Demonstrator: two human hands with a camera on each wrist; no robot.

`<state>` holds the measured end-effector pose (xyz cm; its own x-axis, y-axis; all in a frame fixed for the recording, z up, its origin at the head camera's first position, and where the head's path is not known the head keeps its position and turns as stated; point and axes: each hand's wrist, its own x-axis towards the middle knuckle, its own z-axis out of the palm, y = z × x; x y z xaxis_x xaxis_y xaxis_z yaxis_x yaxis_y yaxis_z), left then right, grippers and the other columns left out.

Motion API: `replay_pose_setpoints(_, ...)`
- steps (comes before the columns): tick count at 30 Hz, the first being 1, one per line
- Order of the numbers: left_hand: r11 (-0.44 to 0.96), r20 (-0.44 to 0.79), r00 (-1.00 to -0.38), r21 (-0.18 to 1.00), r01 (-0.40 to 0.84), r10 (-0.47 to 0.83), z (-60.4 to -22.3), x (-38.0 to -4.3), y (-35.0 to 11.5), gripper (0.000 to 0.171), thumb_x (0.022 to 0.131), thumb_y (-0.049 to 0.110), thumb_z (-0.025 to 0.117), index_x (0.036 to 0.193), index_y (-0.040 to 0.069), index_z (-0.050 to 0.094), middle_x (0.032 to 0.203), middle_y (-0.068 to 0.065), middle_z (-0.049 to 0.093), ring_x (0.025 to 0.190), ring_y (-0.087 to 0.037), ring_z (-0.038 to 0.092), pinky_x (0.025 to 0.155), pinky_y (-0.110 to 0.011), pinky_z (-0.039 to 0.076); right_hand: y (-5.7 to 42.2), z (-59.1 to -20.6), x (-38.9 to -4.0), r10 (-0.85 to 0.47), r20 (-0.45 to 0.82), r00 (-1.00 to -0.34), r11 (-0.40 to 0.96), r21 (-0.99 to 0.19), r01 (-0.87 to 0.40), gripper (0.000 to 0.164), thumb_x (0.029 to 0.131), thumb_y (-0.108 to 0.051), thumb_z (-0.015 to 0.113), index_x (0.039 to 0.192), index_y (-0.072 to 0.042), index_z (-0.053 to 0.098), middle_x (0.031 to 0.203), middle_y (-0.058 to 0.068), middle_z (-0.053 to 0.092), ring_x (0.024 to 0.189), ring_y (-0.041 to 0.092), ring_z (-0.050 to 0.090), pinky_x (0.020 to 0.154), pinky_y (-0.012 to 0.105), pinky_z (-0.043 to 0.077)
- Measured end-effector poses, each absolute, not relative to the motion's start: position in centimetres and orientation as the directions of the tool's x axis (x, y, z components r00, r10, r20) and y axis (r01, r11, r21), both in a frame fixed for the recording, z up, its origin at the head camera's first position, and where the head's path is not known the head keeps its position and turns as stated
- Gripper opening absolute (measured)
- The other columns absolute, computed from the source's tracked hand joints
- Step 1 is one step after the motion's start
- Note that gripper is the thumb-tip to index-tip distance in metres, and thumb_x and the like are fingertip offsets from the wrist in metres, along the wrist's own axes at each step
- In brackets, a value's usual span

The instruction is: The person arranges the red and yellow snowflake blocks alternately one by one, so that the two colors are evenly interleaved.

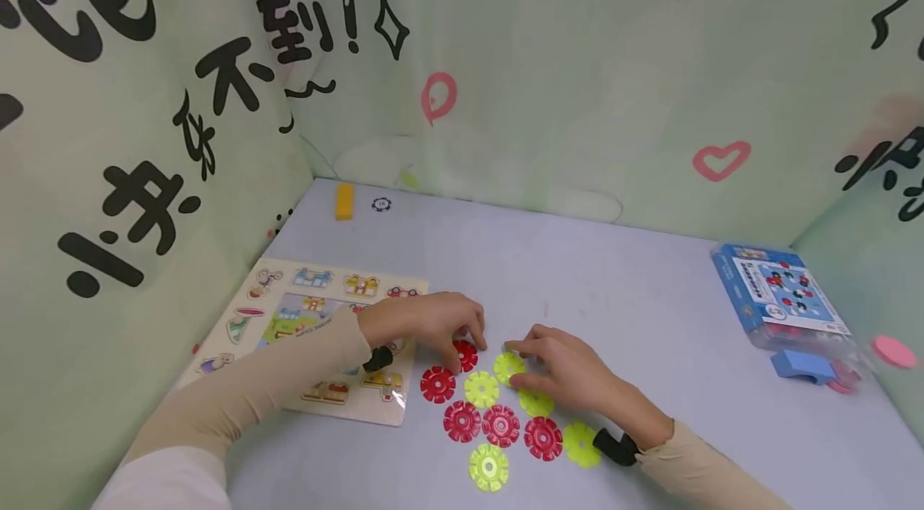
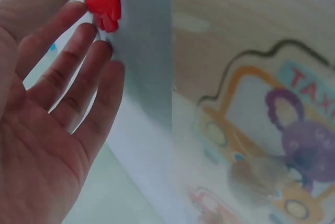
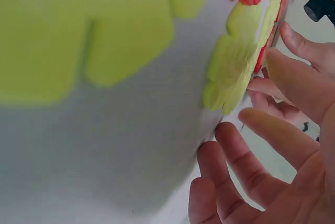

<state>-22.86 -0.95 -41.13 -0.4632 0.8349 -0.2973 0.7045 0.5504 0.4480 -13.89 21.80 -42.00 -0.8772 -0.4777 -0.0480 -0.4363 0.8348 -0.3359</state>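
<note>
Red and yellow-green notched plastic discs lie flat on the table in a close group in the head view. My left hand (image 1: pixel 443 321) is over the group's far left side, thumb and fingertips at the edge of a red disc (image 1: pixel 468 355). Its fingers (image 2: pixel 102 96) are spread and loosely bent in the left wrist view. Opposite it, my right hand (image 1: pixel 570 370) reaches in from the right, fingertips at a yellow-green disc (image 1: pixel 508 366) and thumb beside it. Partly under this hand lies another yellow-green disc (image 1: pixel 537 404). The right fingers (image 3: pixel 251 169) are relaxed, tips by the table.
A wooden picture puzzle board (image 1: pixel 390 410) lies left, under my left forearm. At the back left are a yellow block (image 1: pixel 344 201) and a printed round chip (image 1: pixel 382 204). A blue toy box (image 1: pixel 783 289), a blue block (image 1: pixel 803 366) and a pink disc (image 1: pixel 893 351) are on the right.
</note>
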Motion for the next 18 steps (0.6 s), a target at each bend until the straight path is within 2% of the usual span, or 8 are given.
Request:
replay_pose_setpoints(7,0.519,-0.27,-0.444,0.416,0.747,0.855,-41.2,-22.9,-1.1,0.043,0.072,0.031,0.082,0.113,0.031,0.07,0.111,0.012,0.059,0.099,-0.005,0.054,0.079,-0.016,0.047,21.2,-42.2,-14.1,-0.468,-0.053,-0.882,0.852,-0.293,-0.434,0.043,0.073,-0.039,0.079,0.11,-0.019,0.072,0.088,-0.008,0.057,0.072,0.005,0.045,0.062,0.019,0.039)
replay_pose_setpoints(10,0.522,-0.256,-0.455,0.402,0.752,0.853,-41.3,-23.0,-1.2,0.038,0.072,0.032,0.082,0.109,0.028,0.071,0.105,0.013,0.059,0.095,-0.005,0.054,0.08,-0.017,0.047,21.0,-42.2,-14.1,-0.454,-0.052,-0.89,0.866,-0.264,-0.426,0.043,0.072,-0.04,0.08,0.108,-0.018,0.071,0.089,-0.008,0.057,0.073,0.005,0.045,0.063,0.02,0.041)
replay_pose_setpoints(14,0.521,-0.235,-0.465,0.389,0.76,0.853,-41.6,-22.9,-1.5,0.034,0.073,0.033,0.082,0.101,0.031,0.064,0.096,0.015,0.057,0.089,-0.004,0.053,0.078,-0.018,0.046,20.6,-42.2,-14.1,-0.435,-0.052,-0.899,0.879,-0.24,-0.412,0.045,0.072,-0.041,0.08,0.108,-0.016,0.069,0.09,-0.006,0.057,0.076,0.005,0.047,0.067,0.023,0.045)
replay_pose_setpoints(18,0.502,-0.217,-0.453,0.392,0.771,0.865,-41.9,-22.8,-1.8,0.035,0.076,0.032,0.079,0.109,0.03,0.067,0.1,0.015,0.061,0.09,-0.002,0.053,0.079,-0.017,0.046,20.4,-42.3,-13.9,-0.418,-0.063,-0.906,0.888,-0.241,-0.393,0.046,0.071,-0.04,0.08,0.108,-0.016,0.069,0.09,-0.006,0.057,0.075,0.006,0.047,0.066,0.023,0.044)
